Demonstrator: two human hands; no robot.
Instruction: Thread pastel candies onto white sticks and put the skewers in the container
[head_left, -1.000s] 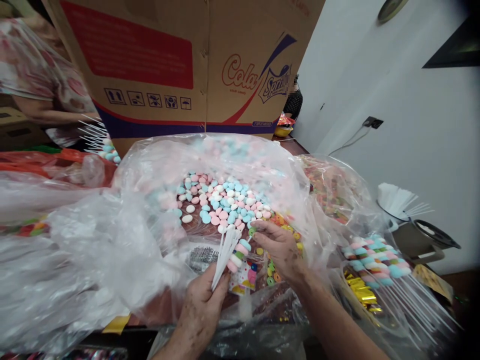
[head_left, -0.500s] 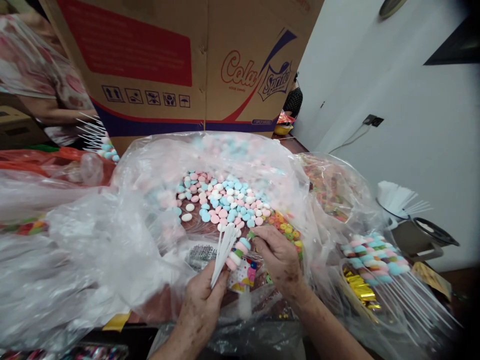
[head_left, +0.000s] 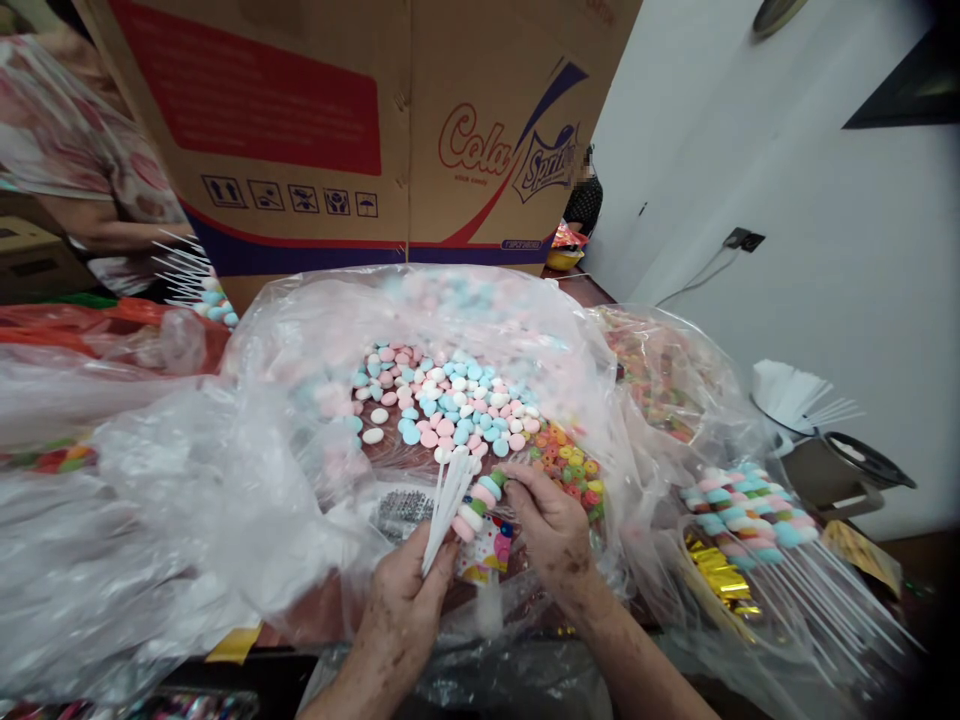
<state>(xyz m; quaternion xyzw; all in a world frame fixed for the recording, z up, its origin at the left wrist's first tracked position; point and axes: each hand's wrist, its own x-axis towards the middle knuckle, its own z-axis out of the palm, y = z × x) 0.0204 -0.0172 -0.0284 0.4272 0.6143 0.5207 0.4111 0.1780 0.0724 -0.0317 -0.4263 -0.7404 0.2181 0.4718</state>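
Observation:
My left hand (head_left: 405, 590) is closed around a bundle of white sticks (head_left: 448, 510) and a candy skewer (head_left: 474, 513) threaded with pink, white, green and blue sweets. At the skewer's upper end sits a green gummy ring (head_left: 498, 478), pinched at its edge by the thumb and forefinger of my right hand (head_left: 556, 535). Just beyond my hands lies a spread of pink, blue and white candies (head_left: 450, 400) in an opened clear plastic bag (head_left: 300, 310). Small coloured gummy rings (head_left: 570, 465) are heaped beside my right hand.
A large cardboard box (head_left: 300, 120) stands behind the bag. Finished candy skewers (head_left: 750, 515) lie at right, near gold ties (head_left: 721, 575) and a container of white sticks (head_left: 795, 395). Another person (head_left: 97, 170) is at far left. Crumpled plastic (head_left: 172, 500) covers the left side.
My right hand has brought the green gummy ring down and left onto the skewer's upper end. My left hand stays almost still with the sticks and skewer.

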